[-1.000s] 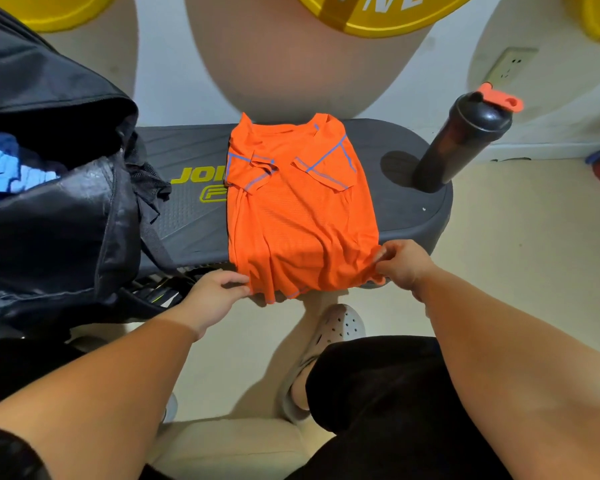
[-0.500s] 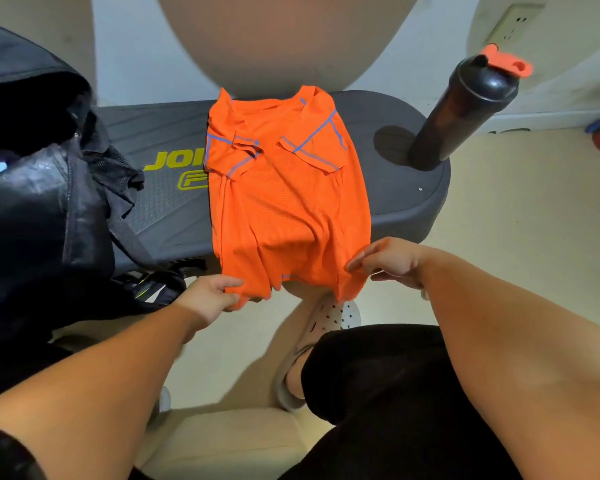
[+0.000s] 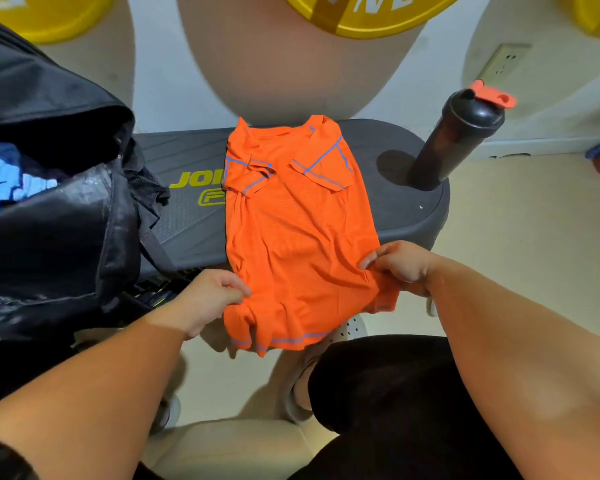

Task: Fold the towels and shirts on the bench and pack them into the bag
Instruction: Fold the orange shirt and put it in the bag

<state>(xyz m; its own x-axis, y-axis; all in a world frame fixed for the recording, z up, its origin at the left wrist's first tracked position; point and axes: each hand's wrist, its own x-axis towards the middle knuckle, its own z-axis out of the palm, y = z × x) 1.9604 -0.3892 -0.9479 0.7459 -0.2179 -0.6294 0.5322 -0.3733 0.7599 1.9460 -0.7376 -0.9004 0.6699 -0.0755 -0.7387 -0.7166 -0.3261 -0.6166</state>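
An orange shirt [image 3: 295, 230] with blue trim lies lengthwise on the dark grey bench [image 3: 402, 199], sleeves folded in over its front. Its hem hangs off the near edge. My left hand [image 3: 208, 299] pinches the shirt's lower left side, and my right hand [image 3: 399, 265] pinches the lower right side. A black bag [image 3: 56, 216] stands open at the left end of the bench, with blue cloth [image 3: 11, 178] showing inside.
A black shaker bottle [image 3: 454, 140] with an orange cap stands on the bench's right end. Yellow weight plates [image 3: 364, 12] lean against the wall behind. My legs and a grey clog [image 3: 350, 327] are below the bench edge, on a beige floor.
Both hands have drawn the shirt's lower part toward me, so more of the hem hangs off the bench's near edge. The grips have shifted slightly higher on the sides.
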